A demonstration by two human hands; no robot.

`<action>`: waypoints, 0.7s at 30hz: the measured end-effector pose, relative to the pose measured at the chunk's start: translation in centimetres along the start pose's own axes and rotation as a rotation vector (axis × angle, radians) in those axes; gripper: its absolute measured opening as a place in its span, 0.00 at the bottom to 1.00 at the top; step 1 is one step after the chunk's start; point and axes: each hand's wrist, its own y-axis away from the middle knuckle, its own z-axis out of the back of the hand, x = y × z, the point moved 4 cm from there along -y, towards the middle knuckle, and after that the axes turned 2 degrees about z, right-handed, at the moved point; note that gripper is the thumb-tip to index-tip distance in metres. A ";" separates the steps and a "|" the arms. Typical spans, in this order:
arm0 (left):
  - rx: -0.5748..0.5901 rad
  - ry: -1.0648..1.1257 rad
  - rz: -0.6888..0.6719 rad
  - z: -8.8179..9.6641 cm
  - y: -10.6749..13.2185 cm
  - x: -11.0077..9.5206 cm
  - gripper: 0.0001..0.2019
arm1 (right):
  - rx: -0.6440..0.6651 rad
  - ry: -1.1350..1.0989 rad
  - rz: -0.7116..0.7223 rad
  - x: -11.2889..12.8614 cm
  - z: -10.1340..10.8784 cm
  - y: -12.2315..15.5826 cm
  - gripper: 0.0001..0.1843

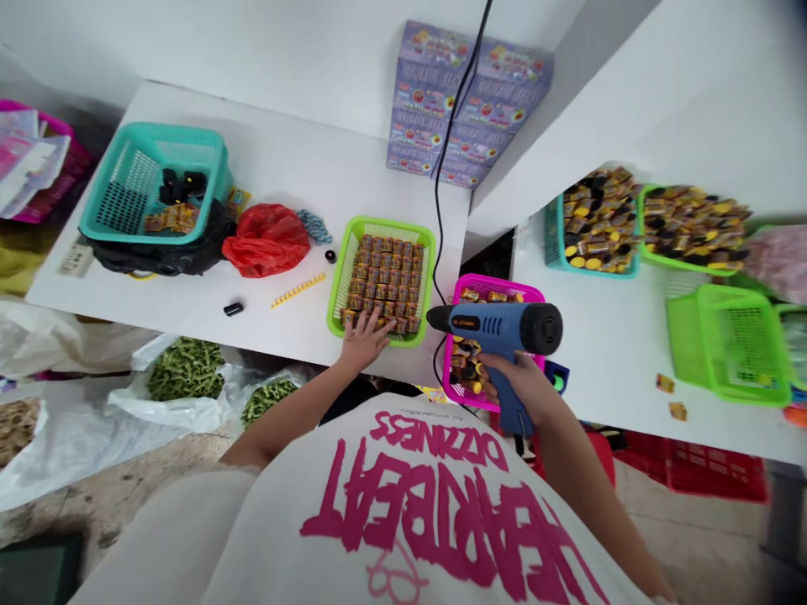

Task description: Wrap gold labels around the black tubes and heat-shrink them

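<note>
Your right hand (522, 385) has its fingers clamped around the handle of the blue heat gun (495, 326), just right of the lime basket (394, 224), the nozzle pointing toward it. Your left hand (364, 342) is at that basket's near edge, fingers spread apart over the nearest row of small containers (384, 277) (whether every fingertip touches, you cannot tell). The gun should feel stiff and fairly heavy; hold it by the handle with 1 hand, clear of the nozzle, which may be hot. The containers look light, rigid and slippery, so pinch their sides. Right of the lime basket sits the magenta basket (501, 283).
</note>
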 end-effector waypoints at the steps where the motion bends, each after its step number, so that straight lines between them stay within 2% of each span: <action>1: 0.006 -0.008 0.016 0.2 0.4 0.7 0.23 | 0.021 -0.016 0.004 0.0 0.0 0.1 0.14; 7: -0.010 -0.079 0.152 3.3 5.3 7.4 0.23 | 0.157 -0.059 -0.023 -0.7 -1.4 -0.4 0.15; 10: -0.066 -0.103 0.251 4.5 6.9 9.5 0.23 | 0.194 0.023 -0.037 -0.7 -2.8 -1.0 0.14; 15: -0.259 -0.090 0.357 5.5 8.1 9.8 0.25 | 0.223 0.077 -0.054 -0.3 -4.2 -1.7 0.11; 21: -0.402 -0.069 0.396 6.7 7.9 9.9 0.26 | 0.245 0.089 -0.064 -1.2 -4.9 -2.0 0.13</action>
